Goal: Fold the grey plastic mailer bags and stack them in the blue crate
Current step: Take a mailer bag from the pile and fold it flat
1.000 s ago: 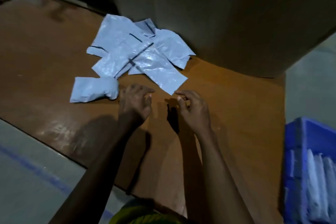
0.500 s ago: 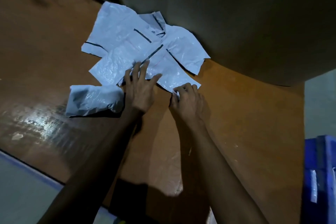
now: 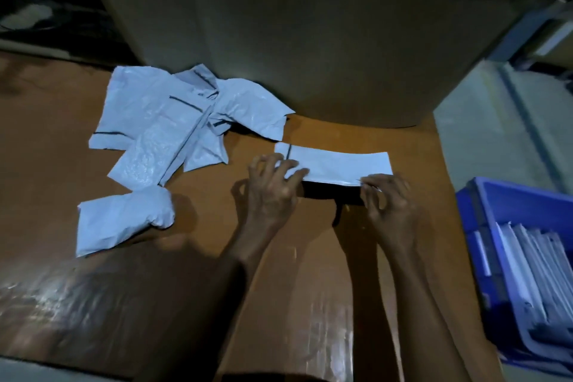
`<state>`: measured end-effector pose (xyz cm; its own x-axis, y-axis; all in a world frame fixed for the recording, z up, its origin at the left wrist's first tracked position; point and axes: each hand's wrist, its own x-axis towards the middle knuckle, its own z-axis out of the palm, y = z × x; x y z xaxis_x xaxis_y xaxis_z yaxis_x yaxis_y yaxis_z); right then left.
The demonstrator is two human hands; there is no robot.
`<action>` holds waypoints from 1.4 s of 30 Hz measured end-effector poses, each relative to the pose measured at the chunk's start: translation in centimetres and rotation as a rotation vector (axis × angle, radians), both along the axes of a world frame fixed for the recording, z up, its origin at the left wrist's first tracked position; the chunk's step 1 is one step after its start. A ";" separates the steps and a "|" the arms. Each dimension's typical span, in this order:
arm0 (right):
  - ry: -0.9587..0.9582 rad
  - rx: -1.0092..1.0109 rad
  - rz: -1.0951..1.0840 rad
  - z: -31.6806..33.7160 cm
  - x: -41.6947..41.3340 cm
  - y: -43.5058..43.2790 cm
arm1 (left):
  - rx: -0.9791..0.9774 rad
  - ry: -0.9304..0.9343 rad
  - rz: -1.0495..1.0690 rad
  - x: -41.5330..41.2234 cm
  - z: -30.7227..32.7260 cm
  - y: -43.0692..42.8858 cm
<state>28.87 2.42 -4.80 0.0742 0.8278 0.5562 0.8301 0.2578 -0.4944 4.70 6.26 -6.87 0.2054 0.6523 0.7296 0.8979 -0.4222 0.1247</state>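
A person leans over a brown cardboard-covered worktop (image 3: 310,273), both bare forearms reaching in from the bottom of the frame. Just right of centre lies one grey mailer bag (image 3: 338,163), folded into a long narrow strip with a dark line across its left end. Its near edge is lifted a little off the worktop, with a dark shadow under it.

The left hand (image 3: 273,192) sits on the strip's left end, fingers bent and spread, thumb lying across the plastic; I cannot tell whether it pinches the bag or only presses it down. The right hand (image 3: 387,205) has its fingers curled and pinches the near right corner of the strip between fingertips and thumb.

In the centre left of the frame a loose pile of mailer bags (image 3: 161,124) lies crumpled and overlapping, its far side up against the foot of a big cardboard box (image 3: 279,25) that fills the top of the picture. Just below the pile, apart from the strip, a single rolled-up bag (image 3: 124,217) lies on the worktop.

At the right edge, beside the worktop and lower than it, stands the blue crate (image 3: 474,220). Inside it a row of folded bags (image 3: 533,270) stands on edge, packed one against the next, running toward the lower right corner. Grey floor (image 3: 471,149) shows behind the crate in the right part of the frame.
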 end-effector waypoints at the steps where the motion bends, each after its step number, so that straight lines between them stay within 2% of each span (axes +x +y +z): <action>1: 0.006 0.022 -0.037 0.0 1.6 -1.0 | 0.005 -0.022 -0.040 1.6 -0.2 -0.5; 5: 0.020 0.008 -0.122 -1.3 6.5 -5.2 | -0.033 -0.026 -0.156 6.7 -2.3 -2.9; 10: 0.095 -0.257 -0.204 -3.2 8.1 -9.1 | -0.364 0.014 -0.234 8.5 -4.4 -6.6; 13: 0.013 -0.243 -0.266 -2.8 7.9 -8.5 | -0.399 -0.066 -0.239 8.7 -3.4 -7.3; 17: -0.002 -0.323 -0.200 -3.4 7.0 -5.1 | -0.474 -0.128 -0.237 10.6 -1.5 -5.8; 21: -0.077 -0.488 -0.098 -5.5 6.1 -3.4 | -0.660 0.036 -0.222 12.3 -4.0 -4.0; 27: -0.251 -0.508 -0.127 -7.7 5.8 -3.8 | -0.618 0.176 -0.161 12.9 -6.8 -3.6; 31: -0.334 -0.499 -0.141 -8.0 6.3 -2.0 | -0.675 0.185 -0.132 13.6 -6.4 -2.2; 42: -0.311 -0.530 -0.168 -8.0 6.3 -2.8 | -0.638 0.165 -0.126 13.3 -6.9 -3.1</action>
<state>35.18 -0.37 -12.80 0.1282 0.9876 0.0909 0.9632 -0.1022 -0.2486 18.04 3.21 -13.81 0.3837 0.9092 0.1618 0.8754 -0.4138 0.2499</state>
